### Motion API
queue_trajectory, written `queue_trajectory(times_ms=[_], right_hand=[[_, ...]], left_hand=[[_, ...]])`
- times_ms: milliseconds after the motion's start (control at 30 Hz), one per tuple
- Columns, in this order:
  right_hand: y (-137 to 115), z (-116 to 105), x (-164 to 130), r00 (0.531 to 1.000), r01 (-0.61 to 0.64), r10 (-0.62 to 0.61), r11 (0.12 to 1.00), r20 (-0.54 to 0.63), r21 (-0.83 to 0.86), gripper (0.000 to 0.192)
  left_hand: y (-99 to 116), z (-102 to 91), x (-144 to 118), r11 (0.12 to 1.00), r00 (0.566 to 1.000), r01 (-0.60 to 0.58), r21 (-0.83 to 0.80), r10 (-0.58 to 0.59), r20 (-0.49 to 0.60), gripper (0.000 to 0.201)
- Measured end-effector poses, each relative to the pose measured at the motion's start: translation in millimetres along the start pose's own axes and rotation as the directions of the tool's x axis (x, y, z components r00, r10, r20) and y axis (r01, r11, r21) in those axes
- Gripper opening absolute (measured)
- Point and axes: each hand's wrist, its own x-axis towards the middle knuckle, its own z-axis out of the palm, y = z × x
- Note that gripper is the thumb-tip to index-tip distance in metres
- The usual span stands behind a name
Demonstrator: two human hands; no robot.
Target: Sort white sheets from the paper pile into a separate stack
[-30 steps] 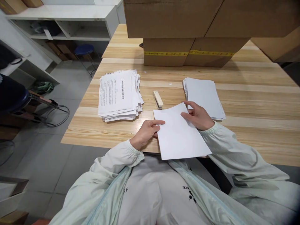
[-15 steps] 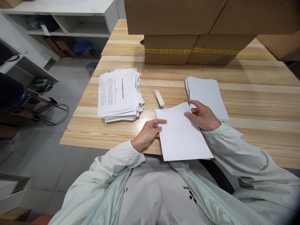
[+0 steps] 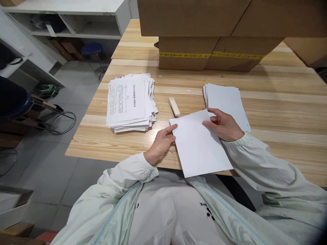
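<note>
A blank white sheet of paper (image 3: 201,144) is tilted over the table's front edge, its lower end reaching past the wood. Whether more sheets lie under it I cannot tell. My right hand (image 3: 224,126) pinches its upper right corner, thumb on top. At the left edge, my left hand (image 3: 162,143) grips with finger and thumb close together, some fingers hidden below. Just beyond the top edge lies a cream stapler (image 3: 174,107). A thick stack of printed pages (image 3: 130,102) sits to the left. Behind my right hand is a pile of blank-faced sheets (image 3: 227,98), partly covered.
Cardboard boxes (image 3: 186,52) with yellow tape are stacked at the back of the wooden table (image 3: 281,119). A blue stool (image 3: 92,49) and white shelves (image 3: 92,29) stand beyond the table's left side. Small paper scraps lie near the middle.
The paper has turned slightly, its lower left corner shifting right. My left fingers have drawn back from its face to the edge. My right hand keeps its pinch.
</note>
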Motion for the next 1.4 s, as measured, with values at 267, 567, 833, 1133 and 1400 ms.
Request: queue_trajectory(times_ms=[267,567,833,1133,1400], right_hand=[[9,1,14,1.000,-0.016,0.015,0.999,-0.019,-0.036,0.067],[-1,-11,23,0.994,0.086,-0.104,0.878,-0.013,-0.471,0.056],[-69,27,74,0.858,0.451,-0.496,0.607,0.131,-0.654,0.040],[-48,104,130,0.867,0.480,-0.445,0.627,0.224,-0.613,0.045],[-29,113,126,0.861,0.480,-0.469,0.621,0.197,-0.619,0.046]], left_hand=[[3,-0.1,14,0.998,0.999,0.003,-0.055,-0.005,-0.035,0.066],[14,2.0,22,0.998,0.998,0.036,-0.050,-0.038,-0.051,0.059],[18,0.0,24,0.998,0.999,0.022,-0.053,-0.024,-0.034,0.059],[16,-2.5,28,0.998,0.994,-0.055,0.020,0.057,-0.089,0.064],[11,-7.1,35,0.994,0.992,-0.096,0.043,0.099,-0.075,0.059]])
